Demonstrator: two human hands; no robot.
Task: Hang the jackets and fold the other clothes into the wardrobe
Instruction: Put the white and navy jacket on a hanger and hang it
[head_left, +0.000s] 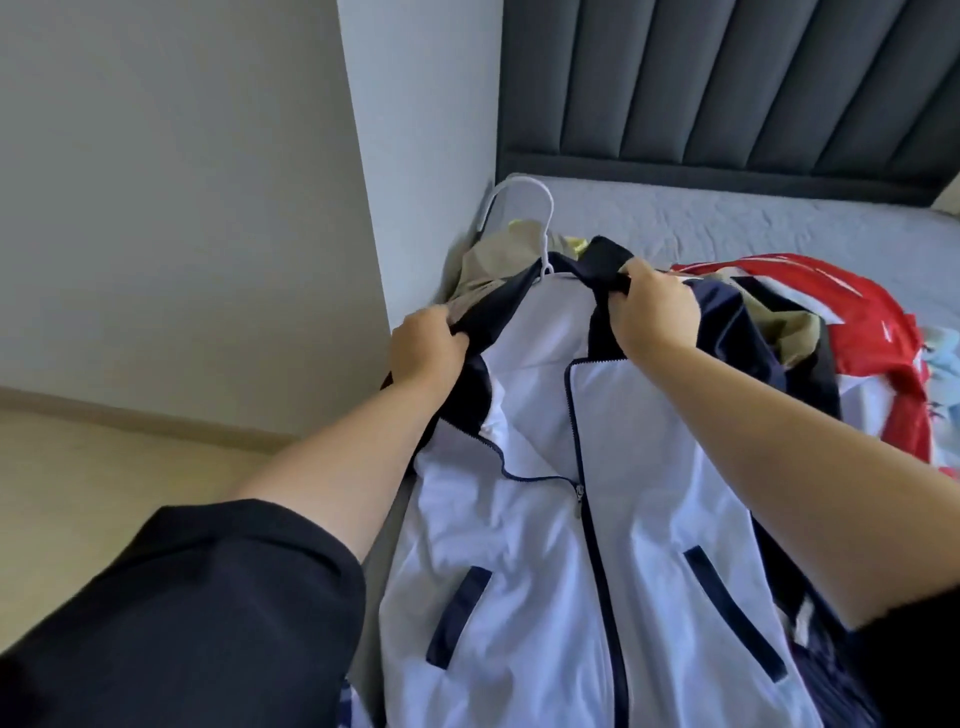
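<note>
A white jacket (545, 545) with navy shoulders, zip and pocket trims lies front-up on the bed, its zip partly undone. A white plastic hanger (540, 223) sticks out of its neck, hook pointing away from me. My left hand (428, 345) grips the navy fabric at the jacket's left shoulder. On the other side of the collar, my right hand (652, 309) grips the navy fabric beside the neck. The hanger's arms are hidden inside the jacket.
Behind the jacket lies a heap of clothes: a khaki garment (493, 260), a red and white garment (831, 301) to the right. The grey bed sheet (727, 223) stretches to a dark padded headboard (727, 93). A white wall (182, 208) and pale floor (104, 467) lie left.
</note>
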